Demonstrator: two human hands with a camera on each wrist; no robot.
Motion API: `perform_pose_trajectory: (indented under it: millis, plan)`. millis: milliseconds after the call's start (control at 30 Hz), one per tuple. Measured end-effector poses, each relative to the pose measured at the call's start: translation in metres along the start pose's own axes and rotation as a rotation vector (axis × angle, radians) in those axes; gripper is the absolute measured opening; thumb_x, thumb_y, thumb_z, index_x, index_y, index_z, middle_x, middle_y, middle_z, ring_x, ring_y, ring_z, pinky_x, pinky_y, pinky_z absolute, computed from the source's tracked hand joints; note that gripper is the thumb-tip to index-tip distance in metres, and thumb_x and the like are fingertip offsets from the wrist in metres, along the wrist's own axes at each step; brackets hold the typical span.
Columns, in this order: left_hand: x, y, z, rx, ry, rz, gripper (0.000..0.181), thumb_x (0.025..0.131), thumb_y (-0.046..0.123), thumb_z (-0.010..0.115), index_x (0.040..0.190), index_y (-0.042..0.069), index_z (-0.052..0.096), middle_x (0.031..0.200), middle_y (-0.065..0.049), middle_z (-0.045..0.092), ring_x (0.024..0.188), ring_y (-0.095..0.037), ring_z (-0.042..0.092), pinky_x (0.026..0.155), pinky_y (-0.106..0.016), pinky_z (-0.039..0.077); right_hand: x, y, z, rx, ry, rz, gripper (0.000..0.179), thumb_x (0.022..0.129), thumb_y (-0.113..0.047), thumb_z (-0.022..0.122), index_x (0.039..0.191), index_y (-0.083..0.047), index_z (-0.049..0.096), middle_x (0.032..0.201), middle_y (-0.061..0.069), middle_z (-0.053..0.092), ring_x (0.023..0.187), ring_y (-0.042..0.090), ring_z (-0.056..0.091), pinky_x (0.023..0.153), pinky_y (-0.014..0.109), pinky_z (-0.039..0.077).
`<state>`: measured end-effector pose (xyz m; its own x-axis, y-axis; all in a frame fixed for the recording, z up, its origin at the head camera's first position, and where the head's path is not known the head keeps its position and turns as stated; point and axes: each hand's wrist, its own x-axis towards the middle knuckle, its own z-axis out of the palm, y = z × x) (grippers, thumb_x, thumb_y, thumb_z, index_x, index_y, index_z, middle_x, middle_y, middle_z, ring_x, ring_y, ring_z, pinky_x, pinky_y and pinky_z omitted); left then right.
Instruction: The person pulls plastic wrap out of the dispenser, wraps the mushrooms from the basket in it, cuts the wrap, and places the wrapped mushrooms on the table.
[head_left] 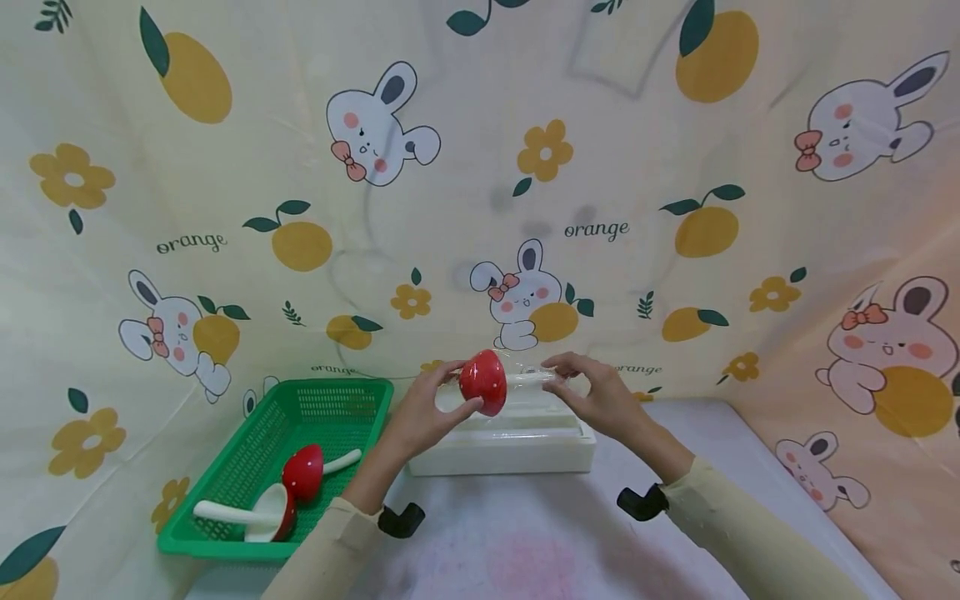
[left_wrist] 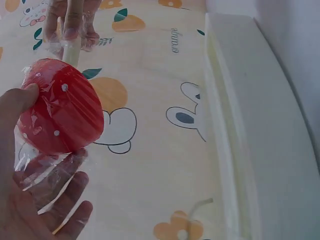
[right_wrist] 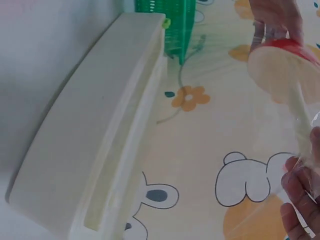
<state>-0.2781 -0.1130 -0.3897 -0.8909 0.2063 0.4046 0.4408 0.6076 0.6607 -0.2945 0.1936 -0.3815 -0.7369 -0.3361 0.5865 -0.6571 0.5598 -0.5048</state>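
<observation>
A toy mushroom with a red, white-dotted cap (head_left: pixel 486 383) and a pale stem (head_left: pixel 531 378) is held up on its side, wrapped in clear plastic film (left_wrist: pixel 26 159). My left hand (head_left: pixel 429 410) holds it by the cap, its thumb pressing the red surface in the left wrist view and its other fingers spread behind. At the stem's end, the fingers of my right hand (head_left: pixel 597 392) pinch the stem and the film around it. Below both hands stands a long white box (head_left: pixel 501 455) with a slot along its top.
To the left, a green plastic basket (head_left: pixel 183 546) holds two more toy mushrooms, one with its red cap (head_left: pixel 302 473) showing and one with its pale underside (head_left: pixel 268 510) turned up. A printed cloth (head_left: pixel 465 208) hangs behind the white table (head_left: pixel 517 533).
</observation>
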Motion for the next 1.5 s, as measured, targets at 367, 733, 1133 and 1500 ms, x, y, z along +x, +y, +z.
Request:
perform_pose_trajectory:
  millis: [367,733,1133,1500]
  plan:
    - [-0.009,-0.010,0.010,0.005,-0.065,-0.115,0.064,0.095,0.051,0.079,0.148,0.020,0.060,0.131,-0.009,0.069,0.121,-0.029,0.062,0.081,-0.042,0.064,-0.013,0.006,0.009,-0.001,-0.090,-0.006,0.031,0.099,-0.023,0.081,0.129,-0.018,0.077,0.125,0.000,0.076,0.107,0.019,0.068,0.093,0.047,0.063]
    - [-0.013,-0.029,0.023,-0.041,-0.164,-0.197,0.063,0.103,0.062,0.063,0.147,0.018,0.057,0.113,-0.006,0.073,0.100,-0.023,0.065,0.077,-0.037,0.060,-0.022,0.020,0.019,-0.028,-0.212,0.026,0.043,0.093,-0.021,0.087,0.133,-0.019,0.072,0.126,0.001,0.074,0.105,0.018,0.066,0.095,0.047,0.062]
    - [-0.018,-0.047,0.019,-0.093,-0.306,-0.192,0.083,0.091,0.042,0.086,0.159,0.019,0.044,0.130,-0.010,0.069,0.123,-0.032,0.063,0.090,-0.048,0.063,-0.024,0.027,0.032,-0.053,-0.196,0.073,0.029,0.096,-0.025,0.084,0.122,-0.019,0.073,0.100,-0.011,0.073,0.095,0.012,0.067,0.091,0.045,0.060]
    - [-0.021,-0.061,0.022,0.034,-0.293,-0.114,0.060,0.093,0.037,0.086,0.145,0.016,0.063,0.127,-0.008,0.072,0.123,-0.033,0.064,0.099,-0.057,0.058,-0.030,0.033,0.045,-0.004,-0.174,0.076,0.040,0.095,-0.021,0.084,0.134,-0.017,0.073,0.112,-0.005,0.075,0.099,0.014,0.067,0.091,0.045,0.062]
